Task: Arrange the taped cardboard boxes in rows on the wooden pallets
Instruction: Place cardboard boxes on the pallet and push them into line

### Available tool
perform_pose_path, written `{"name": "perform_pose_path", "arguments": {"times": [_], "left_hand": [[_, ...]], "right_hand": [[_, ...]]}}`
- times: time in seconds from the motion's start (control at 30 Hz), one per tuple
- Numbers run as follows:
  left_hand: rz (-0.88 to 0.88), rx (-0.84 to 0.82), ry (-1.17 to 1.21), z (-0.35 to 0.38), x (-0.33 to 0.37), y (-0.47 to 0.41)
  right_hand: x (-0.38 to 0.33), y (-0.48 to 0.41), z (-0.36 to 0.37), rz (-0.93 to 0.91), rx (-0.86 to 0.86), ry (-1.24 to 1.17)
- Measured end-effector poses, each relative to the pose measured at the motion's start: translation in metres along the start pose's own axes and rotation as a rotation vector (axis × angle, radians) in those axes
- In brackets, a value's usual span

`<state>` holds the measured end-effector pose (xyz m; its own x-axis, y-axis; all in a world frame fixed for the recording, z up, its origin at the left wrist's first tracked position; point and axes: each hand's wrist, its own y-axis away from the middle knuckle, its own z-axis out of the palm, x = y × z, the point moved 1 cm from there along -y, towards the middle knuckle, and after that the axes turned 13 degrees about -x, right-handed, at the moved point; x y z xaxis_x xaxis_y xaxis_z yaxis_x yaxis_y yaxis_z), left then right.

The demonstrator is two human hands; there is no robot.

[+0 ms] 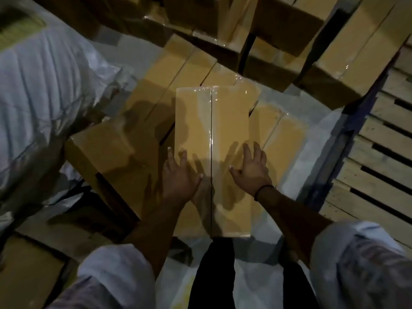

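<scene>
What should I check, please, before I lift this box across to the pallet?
1. Hands placed: left hand and right hand are spread over the taped box, one on each side of its seam: ok.
2. Grip: fingers lie straight on top, none curled round an edge: not ok.
3. Seal: clear tape runs unbroken along the seam: ok.
4. Landing spot: wooden pallet at right shows bare slats: ok.
5. Clearance: whether the lower box touches the taped box: cannot tell.
</scene>
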<state>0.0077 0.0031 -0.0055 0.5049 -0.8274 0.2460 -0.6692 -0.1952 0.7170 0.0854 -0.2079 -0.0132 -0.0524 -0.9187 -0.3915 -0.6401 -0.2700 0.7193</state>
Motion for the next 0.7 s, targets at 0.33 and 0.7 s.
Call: {"name": "perform_pose_path", "arguments": {"times": [0.33, 0.7], "left_hand": [[0.019, -0.045, 0.286, 0.037, -0.025, -0.061], [0.077, 0.087, 0.085, 0.048, 0.040, -0.033]], "right_hand": [[-0.002, -0.052, 0.041, 0.031, 0.037, -0.066], [0.052, -0.024, 0.042, 0.042, 0.160, 0.065]]}}
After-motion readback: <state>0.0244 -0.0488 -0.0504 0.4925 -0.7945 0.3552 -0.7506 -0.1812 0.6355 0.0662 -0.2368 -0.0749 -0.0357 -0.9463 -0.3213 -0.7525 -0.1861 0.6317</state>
